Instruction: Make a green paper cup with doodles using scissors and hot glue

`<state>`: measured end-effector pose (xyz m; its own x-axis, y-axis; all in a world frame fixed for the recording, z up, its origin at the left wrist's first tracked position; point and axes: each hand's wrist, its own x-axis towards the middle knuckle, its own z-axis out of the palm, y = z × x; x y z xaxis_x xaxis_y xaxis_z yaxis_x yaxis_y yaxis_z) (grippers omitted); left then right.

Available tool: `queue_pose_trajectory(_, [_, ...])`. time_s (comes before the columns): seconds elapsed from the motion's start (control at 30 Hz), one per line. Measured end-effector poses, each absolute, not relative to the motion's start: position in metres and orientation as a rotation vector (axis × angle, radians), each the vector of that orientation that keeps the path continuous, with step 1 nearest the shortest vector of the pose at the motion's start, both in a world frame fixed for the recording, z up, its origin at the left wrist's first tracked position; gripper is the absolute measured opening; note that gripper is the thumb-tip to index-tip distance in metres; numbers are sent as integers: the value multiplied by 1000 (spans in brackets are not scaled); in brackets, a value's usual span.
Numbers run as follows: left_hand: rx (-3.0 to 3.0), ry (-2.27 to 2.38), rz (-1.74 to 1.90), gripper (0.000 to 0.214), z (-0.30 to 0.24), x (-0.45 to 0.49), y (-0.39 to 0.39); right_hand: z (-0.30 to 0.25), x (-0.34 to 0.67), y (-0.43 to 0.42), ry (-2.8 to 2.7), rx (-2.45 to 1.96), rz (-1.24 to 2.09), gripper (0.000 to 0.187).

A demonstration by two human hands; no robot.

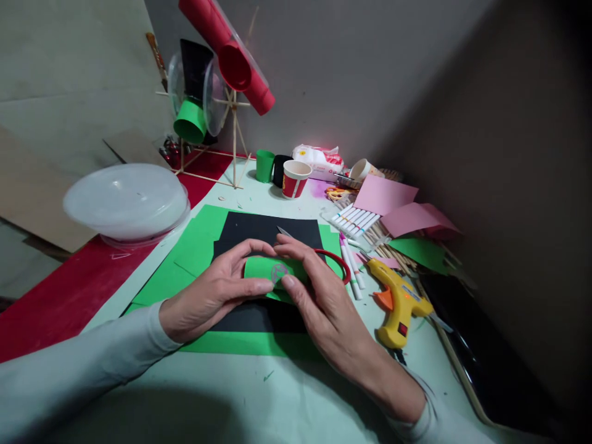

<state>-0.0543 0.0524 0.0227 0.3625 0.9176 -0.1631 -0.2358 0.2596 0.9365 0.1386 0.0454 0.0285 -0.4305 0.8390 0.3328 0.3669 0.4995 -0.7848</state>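
Observation:
Both of my hands hold a piece of green paper [259, 267] curved into a roll, with a small purple round drawing on its face. My left hand [226, 283] grips the left end between thumb and fingers. On the right end, my right hand [319, 290] has its thumb in front and its fingers over the top. Beneath lie black paper sheets [272, 225] on top of green sheets [171, 283]. Scissors with a red handle [340, 262] rest just behind my right hand, partly hidden by it.
A yellow glue gun [398, 302] and markers [351, 265] lie at right, beside a black tray-like object [476, 345]. Pink paper [386, 194] sits behind. Paper cups [296, 179] stand at the back. At left are a clear plastic lid [127, 200] and a stick-framed wheel model [234, 135].

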Motion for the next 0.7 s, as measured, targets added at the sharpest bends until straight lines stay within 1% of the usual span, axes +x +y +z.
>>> queue_pose_trajectory(0.13, [1083, 805, 652, 49, 24, -58, 55, 37, 143, 43, -2065, -831, 855, 41])
queue_pose_trajectory(0.17, [1113, 798, 560, 48, 25, -60, 57, 40, 145, 42, -2072, -799, 885, 44])
queue_pose_trajectory(0.33, [1129, 770, 185, 20, 34, -64, 58, 52, 147, 40, -2161, -609, 1065, 57])
queue_pose_trajectory(0.4, [1142, 763, 54, 19, 36, -61, 55, 54, 145, 39, -2180, -552, 1132, 58])
queue_pose_trajectory(0.47, [1200, 732, -10, 23, 36, -57, 51, 55, 143, 37, -2185, -527, 1176, 59])
queue_pose_trajectory(0.57, [1267, 710, 153, 20, 33, -50, 46, 53, 142, 35, -2113, -566, 1176, 62])
queue_pose_trajectory(0.7, [1412, 871, 713, 20, 30, -44, 42, 46, 142, 35, -1881, -774, 1109, 66])
